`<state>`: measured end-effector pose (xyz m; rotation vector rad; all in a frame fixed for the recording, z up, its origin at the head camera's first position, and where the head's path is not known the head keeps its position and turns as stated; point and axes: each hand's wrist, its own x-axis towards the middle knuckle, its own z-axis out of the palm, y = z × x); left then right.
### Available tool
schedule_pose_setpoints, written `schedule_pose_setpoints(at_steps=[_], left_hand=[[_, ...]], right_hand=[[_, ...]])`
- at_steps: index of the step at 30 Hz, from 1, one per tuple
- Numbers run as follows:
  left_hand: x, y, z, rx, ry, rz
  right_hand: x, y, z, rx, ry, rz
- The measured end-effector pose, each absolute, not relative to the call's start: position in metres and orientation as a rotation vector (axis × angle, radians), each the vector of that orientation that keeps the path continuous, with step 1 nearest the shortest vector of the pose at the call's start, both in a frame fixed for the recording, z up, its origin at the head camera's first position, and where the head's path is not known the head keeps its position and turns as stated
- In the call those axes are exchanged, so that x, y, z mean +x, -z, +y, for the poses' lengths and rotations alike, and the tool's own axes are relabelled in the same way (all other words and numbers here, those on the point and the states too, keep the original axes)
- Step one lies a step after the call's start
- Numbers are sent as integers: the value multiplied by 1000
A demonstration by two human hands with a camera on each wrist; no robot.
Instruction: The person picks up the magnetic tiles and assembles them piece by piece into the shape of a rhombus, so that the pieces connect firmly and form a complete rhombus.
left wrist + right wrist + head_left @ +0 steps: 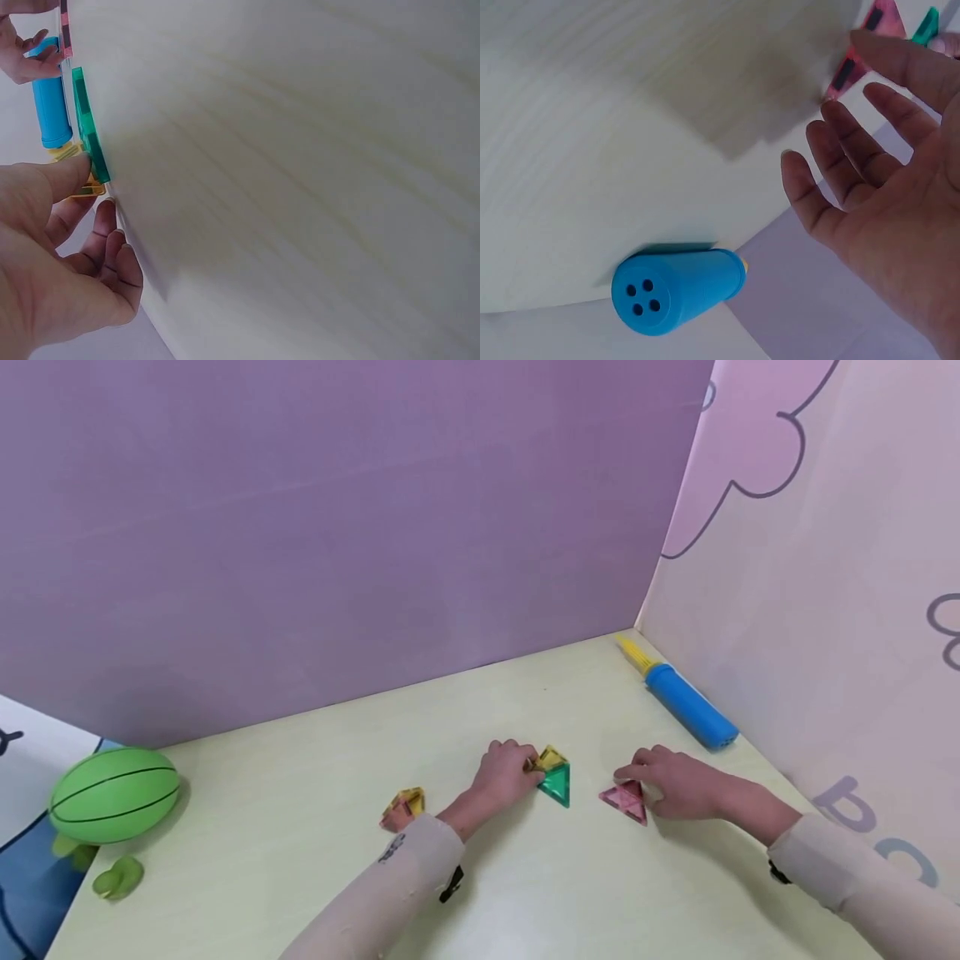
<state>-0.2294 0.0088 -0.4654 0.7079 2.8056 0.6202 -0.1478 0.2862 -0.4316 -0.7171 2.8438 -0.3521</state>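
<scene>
My left hand pinches a joined pair of translucent magnetic tiles at their left side. One is a yellow tile, the other a green triangular tile. In the left wrist view, the thumb presses along the green tile and the other fingers are bent beneath. To the right, a pink triangular magnetic tile lies on the table by my right hand. The right wrist view has that hand's fingers loosely spread, its thumb overlapping the pink tile.
More orange and yellow magnetic tiles sit left of the left forearm. A blue hand pump with a yellow nozzle lies along the right wall. On the table's left are a green ball and a small green toy. A purple panel rises behind.
</scene>
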Motion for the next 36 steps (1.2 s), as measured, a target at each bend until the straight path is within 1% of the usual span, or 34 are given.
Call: schedule_pose_setpoints(at_steps=[5, 15, 20, 26, 36], left_hand=[[-230, 466, 9, 714, -637, 2804], [-230, 466, 10, 698, -597, 2808], [-229, 466, 11, 698, -583, 2811], [-229, 466, 11, 703, -573, 2812], [-228, 465, 11, 697, -581, 2807]], right_hand=[[-149, 435, 285, -719, 345, 2885], [-149, 437, 273, -565, 310, 2915], [-147, 434, 267, -575, 386, 2835], [-147, 435, 265, -549, 360, 2782], [-146, 445, 259, -511, 330, 2933]])
